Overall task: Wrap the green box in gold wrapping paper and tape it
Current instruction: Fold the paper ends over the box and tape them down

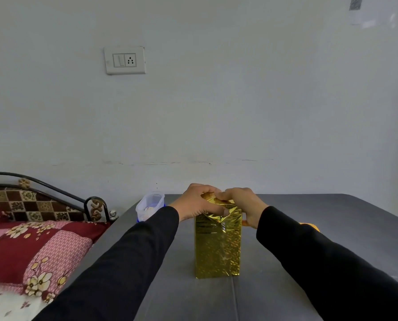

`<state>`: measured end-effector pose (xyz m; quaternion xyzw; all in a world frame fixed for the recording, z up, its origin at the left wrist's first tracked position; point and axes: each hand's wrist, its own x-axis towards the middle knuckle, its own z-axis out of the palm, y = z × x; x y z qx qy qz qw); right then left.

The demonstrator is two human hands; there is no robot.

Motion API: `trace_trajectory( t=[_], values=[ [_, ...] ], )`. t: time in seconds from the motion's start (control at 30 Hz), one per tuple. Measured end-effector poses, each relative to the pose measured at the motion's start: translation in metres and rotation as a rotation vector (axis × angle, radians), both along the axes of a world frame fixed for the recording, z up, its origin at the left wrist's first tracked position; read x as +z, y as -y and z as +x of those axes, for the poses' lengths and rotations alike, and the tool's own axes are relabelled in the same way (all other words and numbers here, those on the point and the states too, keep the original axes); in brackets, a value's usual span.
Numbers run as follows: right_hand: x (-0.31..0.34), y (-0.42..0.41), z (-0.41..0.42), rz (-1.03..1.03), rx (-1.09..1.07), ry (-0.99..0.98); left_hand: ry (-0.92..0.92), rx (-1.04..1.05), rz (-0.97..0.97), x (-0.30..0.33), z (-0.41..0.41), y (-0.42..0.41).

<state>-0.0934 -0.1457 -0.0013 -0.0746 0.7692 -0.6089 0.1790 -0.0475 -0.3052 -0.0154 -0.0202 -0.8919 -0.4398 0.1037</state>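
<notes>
On the grey table [309,228] the box, fully covered in gold wrapping paper [218,249], stands upright near the middle, its long axis vertical and none of its green showing. Both hands sit level on its top end: the left hand [196,202] curls over the left edge, thumb pressing the near fold, while the right hand [242,202] pinches the crumpled flap from the right. Neither is nearer; the folding comes downward from above.
</notes>
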Motion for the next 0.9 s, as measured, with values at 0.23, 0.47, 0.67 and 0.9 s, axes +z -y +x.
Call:
trace_trajectory(
  t=[0.23,0.47,0.67,0.9],
  values=[
    [-0.008,-0.005,-0.005,-0.007,-0.089,-0.035,0.092,0.022,-0.095,0.012,0.006,-0.001],
    [-0.025,-0.072,-0.001,-0.185,-0.208,-0.126,-0.429,0.143,-0.156,0.025,0.035,-0.052],
    [-0.045,-0.138,0.027,-0.063,-0.273,-0.396,-1.024,-0.116,-0.455,-0.026,0.048,-0.16],
    [-0.073,-0.203,0.036,0.145,-0.51,-0.456,-0.231,-0.118,-0.184,-0.116,0.0,-0.201]
  ],
)
